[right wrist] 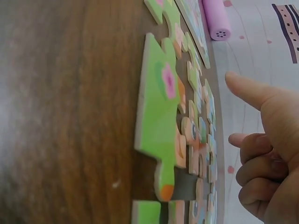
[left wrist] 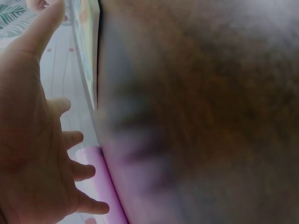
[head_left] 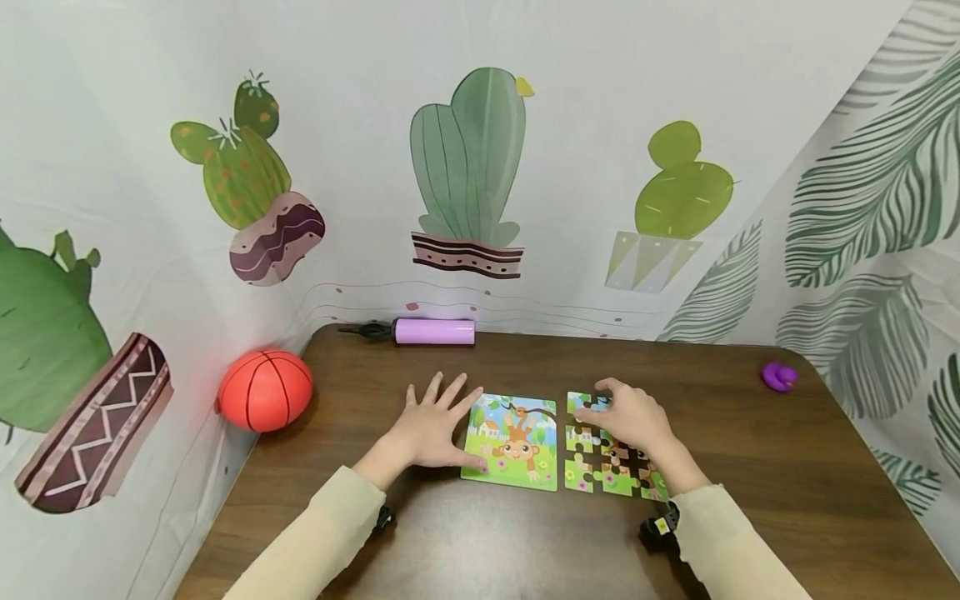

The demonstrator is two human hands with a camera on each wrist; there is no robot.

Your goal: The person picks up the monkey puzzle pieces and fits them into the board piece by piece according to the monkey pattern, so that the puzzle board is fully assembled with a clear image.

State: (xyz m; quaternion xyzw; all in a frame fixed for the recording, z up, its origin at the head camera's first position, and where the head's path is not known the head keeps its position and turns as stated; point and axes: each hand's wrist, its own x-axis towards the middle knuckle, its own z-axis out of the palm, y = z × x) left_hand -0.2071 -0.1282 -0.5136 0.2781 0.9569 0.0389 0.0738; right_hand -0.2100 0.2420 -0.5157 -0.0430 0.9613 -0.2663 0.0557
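Note:
A square picture board (head_left: 525, 477) with a cartoon monkey lies flat on the brown table. My left hand (head_left: 429, 432) is at its left side, fingers spread wide, thumb and index finger at the board's edge. To the right of the board are several jigsaw pieces (head_left: 579, 473), set in rows with narrow gaps between them. Above their upper part hovers my right hand (head_left: 637, 421). In the right wrist view its thumb and index finger point out apart, the other fingers bend inward, and nothing shows between them. The hand hides some pieces in the head view.
Toward the back edge lies a purple hand pump (head_left: 435, 332) with a black end. A red ball (head_left: 266, 390) sits at the table's left edge. At the back right is a small purple rubber duck (head_left: 778, 377). A cactus-print cloth (head_left: 570, 167) hangs behind the table (head_left: 750, 467).

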